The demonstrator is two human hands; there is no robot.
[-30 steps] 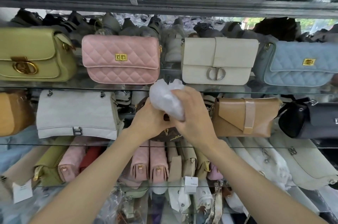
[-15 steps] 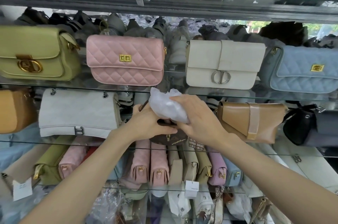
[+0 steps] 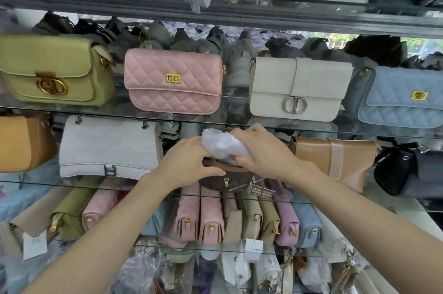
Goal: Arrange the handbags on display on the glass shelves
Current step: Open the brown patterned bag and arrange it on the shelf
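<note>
A small dark brown patterned handbag [image 3: 226, 179] stands on the middle glass shelf [image 3: 36, 182], between a white quilted bag [image 3: 107, 147] and a tan flap bag [image 3: 335, 161]. My left hand [image 3: 185, 161] holds the brown bag's left top edge. My right hand [image 3: 261, 149] grips a wad of white crumpled stuffing paper [image 3: 221, 146] at the bag's open top. On the shelf above stand a green bag [image 3: 55, 70], a pink quilted bag [image 3: 172, 80], a cream bag [image 3: 297, 88] and a light blue quilted bag [image 3: 402, 99].
An orange bag [image 3: 21, 142] sits at the far left of the middle shelf, a black bag [image 3: 407, 173] at the far right. Below, several small bags [image 3: 211, 217] stand packed side by side. The top shelf edge [image 3: 215, 13] runs overhead with wrapped bags above.
Both hands have moved down with the paper wad, which now sits lower, against the brown bag's opening. The view has tilted down a little.
</note>
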